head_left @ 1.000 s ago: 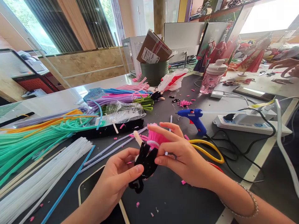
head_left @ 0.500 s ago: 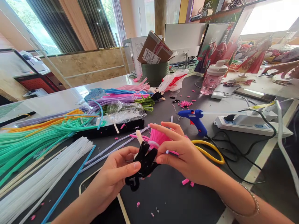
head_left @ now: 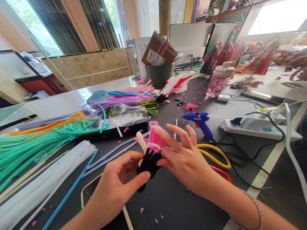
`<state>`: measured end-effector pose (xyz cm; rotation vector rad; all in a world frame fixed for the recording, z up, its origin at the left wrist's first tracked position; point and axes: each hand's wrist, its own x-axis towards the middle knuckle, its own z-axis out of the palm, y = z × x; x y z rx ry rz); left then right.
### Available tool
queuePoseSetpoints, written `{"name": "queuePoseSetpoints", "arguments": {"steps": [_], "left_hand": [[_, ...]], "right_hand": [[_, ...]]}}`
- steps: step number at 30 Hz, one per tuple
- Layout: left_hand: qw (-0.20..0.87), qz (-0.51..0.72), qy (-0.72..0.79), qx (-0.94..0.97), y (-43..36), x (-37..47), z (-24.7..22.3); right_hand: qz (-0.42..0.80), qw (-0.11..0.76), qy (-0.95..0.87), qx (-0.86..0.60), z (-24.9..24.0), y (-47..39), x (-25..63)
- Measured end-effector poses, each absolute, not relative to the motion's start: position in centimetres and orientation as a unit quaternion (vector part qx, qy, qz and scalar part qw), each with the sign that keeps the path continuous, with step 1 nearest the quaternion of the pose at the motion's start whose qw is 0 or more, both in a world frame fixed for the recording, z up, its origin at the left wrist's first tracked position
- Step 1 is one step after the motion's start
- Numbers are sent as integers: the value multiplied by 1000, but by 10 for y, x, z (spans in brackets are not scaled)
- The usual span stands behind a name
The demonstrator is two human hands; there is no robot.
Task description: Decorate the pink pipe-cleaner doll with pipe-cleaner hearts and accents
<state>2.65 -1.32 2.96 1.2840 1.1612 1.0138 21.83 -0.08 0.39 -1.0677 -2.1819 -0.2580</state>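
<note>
1. Pink-black fuzzy doll [head_left: 150,164] b/w both hands, over table [head_left: 182,207], on my feed.
2. L hand [head_left: 120,182] pinches black end; squeezing too hard might bend it.
3. R hand [head_left: 194,166]: thumb/index pinch edge, rest spread; tug might loosen strands.

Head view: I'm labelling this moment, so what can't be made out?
Head view: left hand's far fingertips, hidden behind the pipe-cleaner doll.
Head view: pale-rimmed dark panel, part-covered by the left hand.
Head view: another person's hand, cut off by the right edge.
Head view: print on the box label, too small.
</note>
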Motion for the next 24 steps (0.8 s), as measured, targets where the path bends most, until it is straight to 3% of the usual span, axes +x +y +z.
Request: {"name": "queuePoseSetpoints", "arguments": {"steps": [4,9,15,24], "left_hand": [[555,430,493,514,-7,21,32],[573,422,497,497,-1,14,34],[566,419,507,497,-1,14,31],[549,426,506,511,-6,10,29]], "right_hand": [[-1,464,-786,-409,7,1,223],[369,616,-617,-323,10,9,230],[628,615,-418,-228,15,10,226],[703,586,-354,-190,21,5,223]]}}
